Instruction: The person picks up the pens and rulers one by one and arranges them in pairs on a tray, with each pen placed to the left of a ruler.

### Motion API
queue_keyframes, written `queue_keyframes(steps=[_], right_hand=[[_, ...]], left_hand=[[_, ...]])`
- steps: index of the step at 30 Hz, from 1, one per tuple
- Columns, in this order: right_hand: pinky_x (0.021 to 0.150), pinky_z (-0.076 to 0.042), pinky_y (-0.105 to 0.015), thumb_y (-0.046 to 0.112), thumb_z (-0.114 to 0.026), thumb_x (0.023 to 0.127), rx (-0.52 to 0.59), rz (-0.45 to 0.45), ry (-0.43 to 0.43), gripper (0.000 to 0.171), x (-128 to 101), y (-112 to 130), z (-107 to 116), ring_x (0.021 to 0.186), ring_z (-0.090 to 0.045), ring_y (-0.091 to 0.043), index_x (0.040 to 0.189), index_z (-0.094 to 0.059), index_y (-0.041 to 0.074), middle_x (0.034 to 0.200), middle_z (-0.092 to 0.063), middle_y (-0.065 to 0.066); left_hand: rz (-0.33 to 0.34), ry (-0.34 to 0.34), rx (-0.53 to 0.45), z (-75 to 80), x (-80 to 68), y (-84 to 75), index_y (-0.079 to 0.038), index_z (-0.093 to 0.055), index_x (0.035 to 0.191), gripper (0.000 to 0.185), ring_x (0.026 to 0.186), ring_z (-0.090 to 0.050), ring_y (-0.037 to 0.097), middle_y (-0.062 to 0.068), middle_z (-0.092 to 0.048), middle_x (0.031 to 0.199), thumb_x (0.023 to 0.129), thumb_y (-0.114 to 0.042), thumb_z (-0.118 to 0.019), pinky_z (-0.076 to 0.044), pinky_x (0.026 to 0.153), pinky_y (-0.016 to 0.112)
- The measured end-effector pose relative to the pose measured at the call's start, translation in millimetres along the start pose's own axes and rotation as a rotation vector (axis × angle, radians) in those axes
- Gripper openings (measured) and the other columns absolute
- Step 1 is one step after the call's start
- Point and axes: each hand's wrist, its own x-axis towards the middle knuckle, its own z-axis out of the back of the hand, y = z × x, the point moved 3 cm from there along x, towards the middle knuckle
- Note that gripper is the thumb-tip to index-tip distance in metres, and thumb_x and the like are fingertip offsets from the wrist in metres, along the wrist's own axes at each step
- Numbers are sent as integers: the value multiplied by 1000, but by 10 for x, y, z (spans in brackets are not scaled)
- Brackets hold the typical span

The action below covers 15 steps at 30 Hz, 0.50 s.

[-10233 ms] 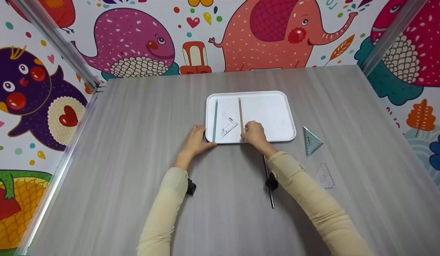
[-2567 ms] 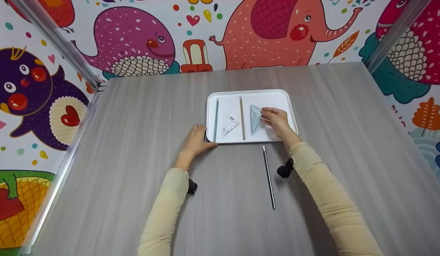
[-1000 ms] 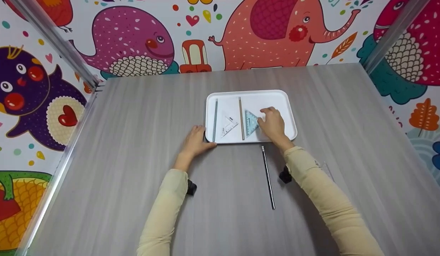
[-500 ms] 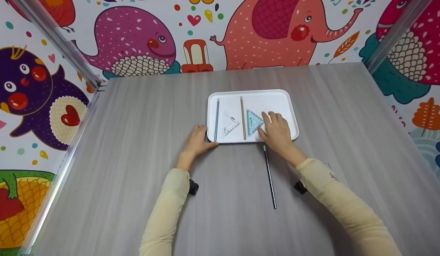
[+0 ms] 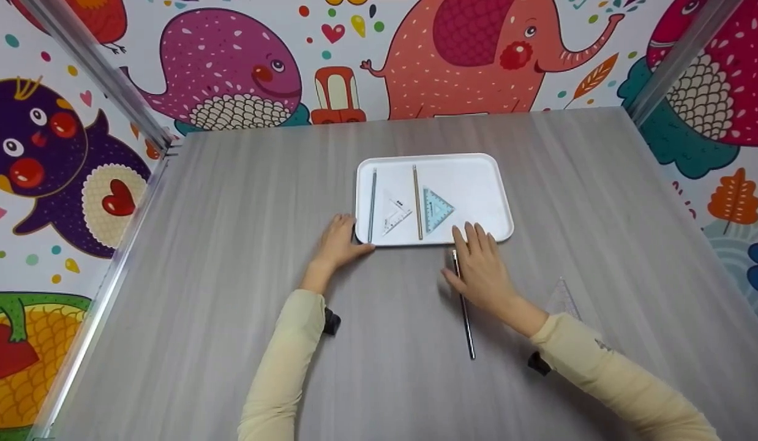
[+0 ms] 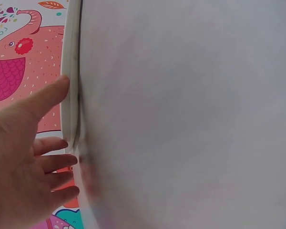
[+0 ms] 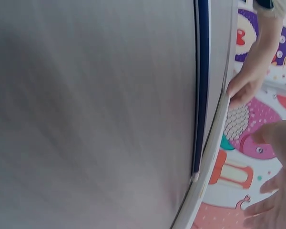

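My left hand [image 5: 339, 242] rests at the near left corner of a white tray [image 5: 477, 174], thumb along its front edge and fingers by its left side. In the left wrist view its fingers [image 6: 57, 163] are extended, touching the rim. My right hand [image 5: 483, 272] hovers with spread fingers over a dark pencil [image 5: 466, 324] in front of the tray, holding nothing. A green-blue pencil [image 5: 372, 205], a clear set square [image 5: 396, 214], a brown pencil [image 5: 417, 202] and a light-blue set square [image 5: 437, 211] lie in the tray from left to right.
Another clear set square [image 5: 562, 299] lies on the grey table [image 5: 232, 245], partly hidden behind the right forearm. Printed walls [image 5: 465, 61] with cartoon animals stand behind the table and at its sides.
The light-blue set square was moved from the table into the tray, right of the brown pencil, and released. My right hand has since drawn back toward the dark pencil. The left hand stayed put.
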Motion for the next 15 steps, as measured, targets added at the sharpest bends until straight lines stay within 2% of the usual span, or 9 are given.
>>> queue_keyframes(steps=[5, 9, 13, 15], right_hand=[[96, -32, -59, 56, -59, 75, 16, -50, 110, 93, -217, 30, -14, 121, -33, -49, 134, -31, -10, 132, -35, -34], [94, -33, -59, 59, -59, 73, 33, -60, 167, 96, -384, 63, -32, 121, -34, -49, 133, -34, -11, 131, -36, -35], [92, -36, -57, 61, -60, 71, 59, -58, 195, 98, -510, 119, -29, 116, -40, -47, 130, -37, -13, 126, -42, -34], [86, -41, -54, 62, -61, 69, 64, -63, 189, 98, -549, 145, -15, 110, -45, -44, 128, -39, -13, 120, -47, -33]], left_hand=[[26, 14, 3, 7, 6, 9, 5, -46, 126, 70, 125, -35, 33, 21, -47, 130, 75, -36, -72, -27, 106, 40], [42, 39, -2, 2, 7, 10, 6, -42, 130, 74, 130, -28, 34, 22, -42, 135, 76, -37, -71, -21, 109, 40], [52, 53, -16, -1, -1, 2, 6, -41, 131, 75, 132, -25, 35, 23, -39, 137, 76, -36, -71, -19, 110, 40], [53, 59, -19, -4, 1, -3, 6, -40, 131, 76, 132, -25, 35, 23, -38, 137, 76, -36, -71, -19, 110, 40]])
